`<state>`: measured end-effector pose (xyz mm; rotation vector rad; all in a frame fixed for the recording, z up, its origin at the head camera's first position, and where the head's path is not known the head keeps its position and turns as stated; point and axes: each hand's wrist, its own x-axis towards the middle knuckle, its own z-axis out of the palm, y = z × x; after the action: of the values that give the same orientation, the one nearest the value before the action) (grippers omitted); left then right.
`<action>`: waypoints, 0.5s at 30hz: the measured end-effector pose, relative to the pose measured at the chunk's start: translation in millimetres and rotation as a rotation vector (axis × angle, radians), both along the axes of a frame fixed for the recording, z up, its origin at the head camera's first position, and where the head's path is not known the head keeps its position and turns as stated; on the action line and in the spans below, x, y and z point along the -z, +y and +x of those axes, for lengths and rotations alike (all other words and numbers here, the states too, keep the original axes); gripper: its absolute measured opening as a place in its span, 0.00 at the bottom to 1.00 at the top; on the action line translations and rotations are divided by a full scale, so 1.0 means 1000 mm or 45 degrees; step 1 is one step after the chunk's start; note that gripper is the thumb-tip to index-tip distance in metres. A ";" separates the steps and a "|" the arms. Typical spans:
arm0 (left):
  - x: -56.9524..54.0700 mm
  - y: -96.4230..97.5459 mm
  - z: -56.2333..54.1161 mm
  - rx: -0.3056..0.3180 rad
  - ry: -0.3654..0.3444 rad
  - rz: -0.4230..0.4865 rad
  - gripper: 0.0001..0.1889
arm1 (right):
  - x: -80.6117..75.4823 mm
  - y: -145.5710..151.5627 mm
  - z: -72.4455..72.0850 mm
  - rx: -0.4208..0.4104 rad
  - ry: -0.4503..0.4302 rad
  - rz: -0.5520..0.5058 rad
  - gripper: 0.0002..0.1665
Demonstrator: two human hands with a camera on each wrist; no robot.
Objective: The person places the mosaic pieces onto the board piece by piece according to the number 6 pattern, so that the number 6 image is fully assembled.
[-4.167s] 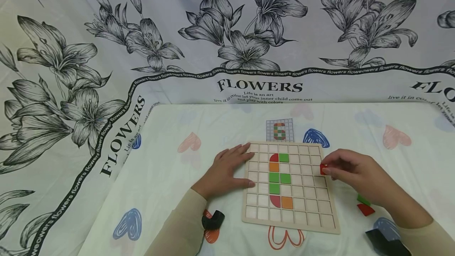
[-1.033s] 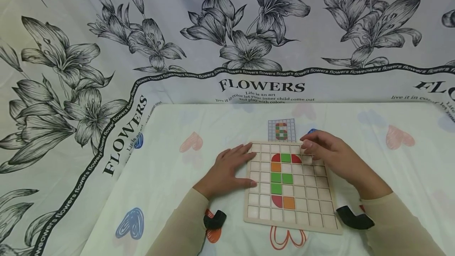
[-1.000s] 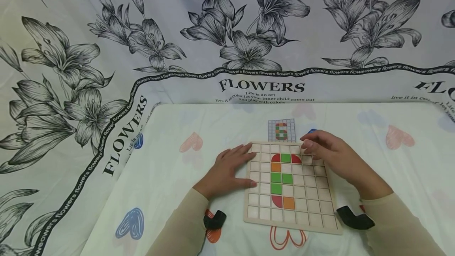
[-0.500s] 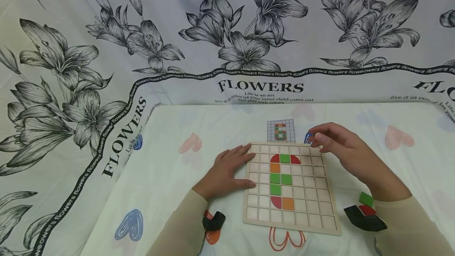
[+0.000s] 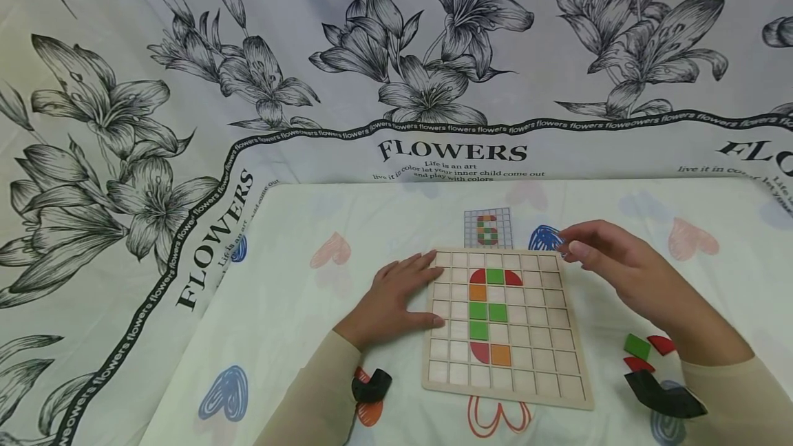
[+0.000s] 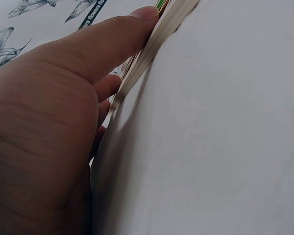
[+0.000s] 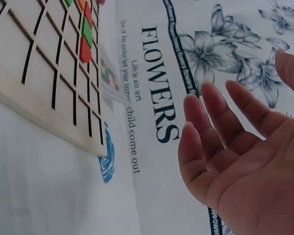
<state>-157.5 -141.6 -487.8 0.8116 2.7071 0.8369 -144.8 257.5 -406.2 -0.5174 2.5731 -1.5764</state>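
My left hand (image 5: 396,298) rests with spread fingers on the left edge of a wooden grid board (image 5: 545,384). In the left wrist view its thumb lies along the board's rim (image 6: 159,41). My right hand (image 5: 626,267) hovers beyond the board's upper right corner; the right wrist view shows its loosely bent fingers (image 7: 213,105) holding nothing. Red rounded, green and orange tiles sit in the grid, among them a red quarter-round tile (image 5: 513,278) in the upper row, beside a green tile (image 5: 495,277). A pattern card (image 5: 487,228) lies behind the board.
Right of the board, near my right wrist, lie a loose green tile (image 5: 637,346) and two red rounded tiles, one of them a red tile (image 5: 661,345) by the sleeve. Black bands (image 5: 372,385) sit on both wrists. A flower-print cloth (image 5: 427,88) hangs behind the table.
A red tile that my right hand held now lies in the board's upper row. My right hand has drawn back to the right, uncovering the loose tiles. The left hand stays put.
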 end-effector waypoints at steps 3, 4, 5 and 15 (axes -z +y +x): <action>0.000 0.000 0.000 -0.005 -0.011 -0.006 0.46 | 0.002 0.005 0.003 0.007 0.003 0.010 0.17; 0.000 0.000 0.000 -0.007 -0.014 -0.008 0.46 | 0.004 0.007 0.004 0.012 0.008 0.018 0.17; -0.001 0.000 0.001 -0.009 -0.016 -0.009 0.46 | 0.005 0.009 0.005 0.015 0.013 0.021 0.17; -0.001 0.000 0.001 -0.011 -0.014 -0.016 0.46 | 0.018 0.031 0.017 0.042 -0.022 0.127 0.19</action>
<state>-156.6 -141.2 -487.0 0.7915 2.7055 0.8232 -127.8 288.4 -424.2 -0.4528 2.6441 -1.4464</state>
